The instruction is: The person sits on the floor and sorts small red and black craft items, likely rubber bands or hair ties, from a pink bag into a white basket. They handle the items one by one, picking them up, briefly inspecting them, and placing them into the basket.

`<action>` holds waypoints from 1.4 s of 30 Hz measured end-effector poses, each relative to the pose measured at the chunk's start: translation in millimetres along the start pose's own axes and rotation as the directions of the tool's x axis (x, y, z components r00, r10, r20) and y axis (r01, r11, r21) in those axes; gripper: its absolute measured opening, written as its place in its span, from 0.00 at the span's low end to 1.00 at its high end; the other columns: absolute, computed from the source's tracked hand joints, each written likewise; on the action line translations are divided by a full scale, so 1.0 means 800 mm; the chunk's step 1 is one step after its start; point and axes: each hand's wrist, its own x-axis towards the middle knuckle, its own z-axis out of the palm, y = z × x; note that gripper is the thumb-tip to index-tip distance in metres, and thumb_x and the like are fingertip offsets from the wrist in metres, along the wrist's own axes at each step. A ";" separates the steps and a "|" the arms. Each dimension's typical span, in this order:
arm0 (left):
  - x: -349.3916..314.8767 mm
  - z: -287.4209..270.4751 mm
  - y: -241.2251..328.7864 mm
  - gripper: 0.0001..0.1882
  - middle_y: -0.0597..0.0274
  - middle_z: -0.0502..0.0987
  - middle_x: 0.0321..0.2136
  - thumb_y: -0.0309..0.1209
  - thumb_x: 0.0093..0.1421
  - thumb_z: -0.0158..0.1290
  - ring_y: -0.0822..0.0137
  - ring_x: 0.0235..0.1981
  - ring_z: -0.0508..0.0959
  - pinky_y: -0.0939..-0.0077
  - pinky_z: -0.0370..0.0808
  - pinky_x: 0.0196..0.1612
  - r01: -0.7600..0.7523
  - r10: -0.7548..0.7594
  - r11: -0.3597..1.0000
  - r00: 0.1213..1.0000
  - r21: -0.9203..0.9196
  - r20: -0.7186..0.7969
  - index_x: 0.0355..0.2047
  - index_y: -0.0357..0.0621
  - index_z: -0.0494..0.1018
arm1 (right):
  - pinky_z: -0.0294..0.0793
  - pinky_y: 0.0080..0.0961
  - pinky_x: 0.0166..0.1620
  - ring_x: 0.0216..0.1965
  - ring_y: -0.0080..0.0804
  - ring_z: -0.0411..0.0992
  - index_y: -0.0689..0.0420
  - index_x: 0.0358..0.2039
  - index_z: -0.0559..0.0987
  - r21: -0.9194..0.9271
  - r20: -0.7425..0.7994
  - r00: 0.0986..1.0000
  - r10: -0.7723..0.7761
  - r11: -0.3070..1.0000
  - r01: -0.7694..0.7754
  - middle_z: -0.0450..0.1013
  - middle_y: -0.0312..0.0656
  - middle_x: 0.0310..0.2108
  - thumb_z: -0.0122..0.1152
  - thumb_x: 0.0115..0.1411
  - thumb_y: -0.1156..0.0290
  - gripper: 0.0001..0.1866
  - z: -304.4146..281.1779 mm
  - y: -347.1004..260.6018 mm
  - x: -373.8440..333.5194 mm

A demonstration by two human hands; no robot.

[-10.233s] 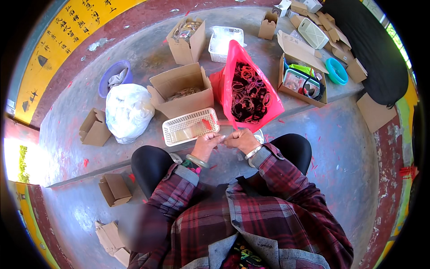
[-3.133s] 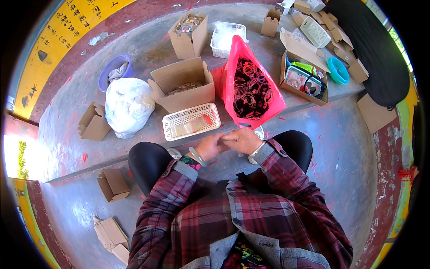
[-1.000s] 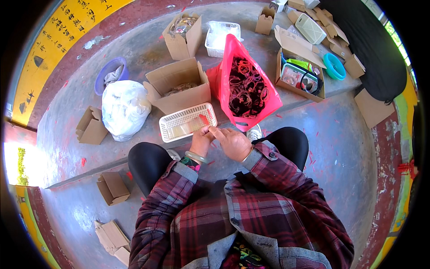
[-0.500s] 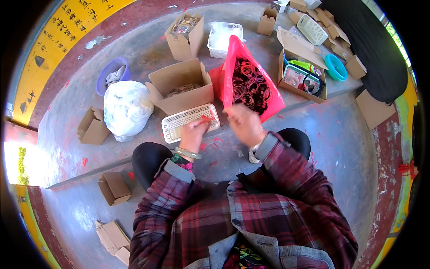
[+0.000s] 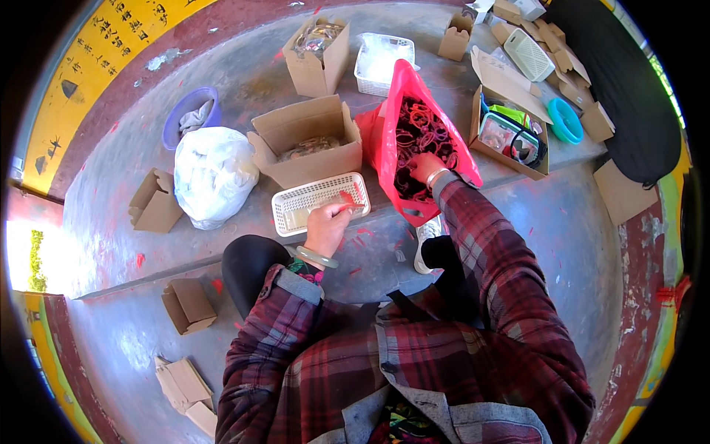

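My left hand is closed in a pinch at the near edge of a cream plastic basket. Small, thin and red, a strip pokes out from its fingertips; its kind is unclear. My right hand reaches into a bright pink-red plastic bag, its fingers sunk among dark and pink looped bands and hidden from sight. Behind the basket stands an open cardboard box with a heap of small packed items inside.
A stuffed white plastic bag and purple basin lie left. At right are a filled carton and teal basin. Behind stand another box and white basket. A floor step runs below; red scraps lie scattered.
My right hand has moved from above the bag's near edge down into the looped bands. The bag's near edge now hangs lower. My left hand stays pinched by the basket.
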 end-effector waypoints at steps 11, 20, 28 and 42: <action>0.007 -0.002 -0.005 0.11 0.64 0.77 0.20 0.30 0.53 0.51 0.81 0.23 0.71 0.83 0.68 0.27 0.077 -0.080 0.996 0.993 0.043 0.085 0.32 0.33 0.76 | 0.73 0.34 0.37 0.33 0.45 0.73 0.57 0.28 0.79 -0.012 0.065 0.997 0.031 0.999 -0.030 0.75 0.47 0.29 0.58 0.41 0.67 0.12 0.008 0.001 0.017; 0.004 -0.005 0.000 0.11 0.66 0.75 0.18 0.30 0.54 0.51 0.82 0.21 0.69 0.83 0.67 0.24 0.085 -0.089 0.994 0.994 0.065 0.068 0.32 0.33 0.76 | 0.73 0.29 0.31 0.26 0.36 0.74 0.60 0.25 0.79 0.352 0.057 0.994 0.089 0.930 -0.103 0.74 0.45 0.22 0.60 0.41 0.69 0.10 -0.015 0.024 0.006; 0.005 -0.003 -0.005 0.11 0.69 0.73 0.16 0.30 0.54 0.51 0.82 0.20 0.67 0.84 0.65 0.23 0.097 -0.101 0.994 0.992 0.054 0.072 0.31 0.34 0.76 | 0.71 0.36 0.41 0.36 0.47 0.72 0.55 0.34 0.77 -0.058 -0.059 0.997 0.055 0.997 -0.058 0.74 0.50 0.31 0.57 0.41 0.68 0.16 0.036 -0.009 0.004; 0.004 -0.007 -0.007 0.13 0.48 0.75 0.18 0.34 0.50 0.49 0.62 0.21 0.77 0.72 0.70 0.26 0.032 -0.033 0.999 0.999 0.035 0.040 0.30 0.37 0.76 | 0.64 0.15 0.20 0.17 0.18 0.66 0.51 0.22 0.74 0.868 0.370 0.885 0.281 0.236 -0.438 0.70 0.29 0.19 0.60 0.52 0.61 0.09 -0.100 -0.012 -0.022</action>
